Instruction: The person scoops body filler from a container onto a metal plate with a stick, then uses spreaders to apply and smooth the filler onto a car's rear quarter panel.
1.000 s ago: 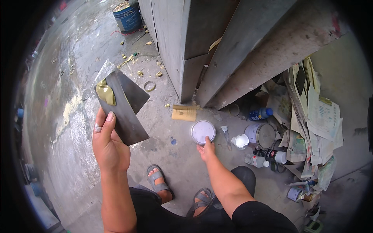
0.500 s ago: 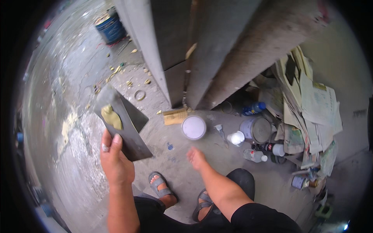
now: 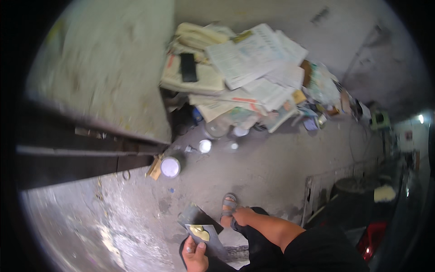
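My left hand (image 3: 195, 257), low in the picture, is closed round two overlapping grey metal spreader plates (image 3: 212, 245), the upper one carrying a pale yellow-green blob of putty (image 3: 199, 232). My right hand (image 3: 241, 215) is down by my sandalled foot (image 3: 229, 202); its fingers are blurred and partly bent out of sight, so what they do is unclear. A round tin with a pale lid (image 3: 170, 167) stands on the floor ahead, beside a tan folded piece (image 3: 155, 171) and near a small white cup (image 3: 205, 146).
A heap of newspapers (image 3: 244, 63) with assorted cans (image 3: 311, 123) lies ahead along a pale wall. A concrete panel (image 3: 99, 68) and dark steel beams (image 3: 68, 167) fill the left. A dark, cluttered structure (image 3: 353, 186) with shiny red parts (image 3: 371, 240) is at the right.
The view has swung round toward the paper heap. My right hand has left the lidded tin and drawn back toward my body; my left hand, still holding the plates, sits lower in the picture.
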A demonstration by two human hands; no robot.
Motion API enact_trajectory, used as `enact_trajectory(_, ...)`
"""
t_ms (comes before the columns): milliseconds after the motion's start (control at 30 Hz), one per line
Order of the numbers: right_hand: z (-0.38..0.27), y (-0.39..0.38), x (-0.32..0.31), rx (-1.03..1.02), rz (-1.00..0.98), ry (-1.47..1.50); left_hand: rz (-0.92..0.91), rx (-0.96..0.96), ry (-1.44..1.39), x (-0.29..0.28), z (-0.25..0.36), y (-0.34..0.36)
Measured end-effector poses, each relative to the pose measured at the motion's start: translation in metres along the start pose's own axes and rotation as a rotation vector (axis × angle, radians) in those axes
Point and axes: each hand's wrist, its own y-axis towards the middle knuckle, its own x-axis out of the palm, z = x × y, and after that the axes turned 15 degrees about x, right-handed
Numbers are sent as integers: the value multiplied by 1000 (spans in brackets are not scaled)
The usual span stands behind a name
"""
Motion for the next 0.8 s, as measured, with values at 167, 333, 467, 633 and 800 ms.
enact_trajectory(167, 29, -108, 65, -49, -17, 112, -261, -89, 115, 84, 65, -47)
enact_trajectory(333, 37, -232, 30, 117, -24, 469, -507, -166, 265, 166, 118, -58)
enact_trajectory(467, 81, -273, 36, 233, 390, 961, -728, -121, 396, 238, 141, -52)
enact_trajectory(633, 164, -334, 37, 435, 730, 1108, -988, -101, 284, 330, 150, -47)
enact_trajectory(800, 193, -390, 81, 661, 1069, 1463, -1239, -166, 247, 415, 135, -53)
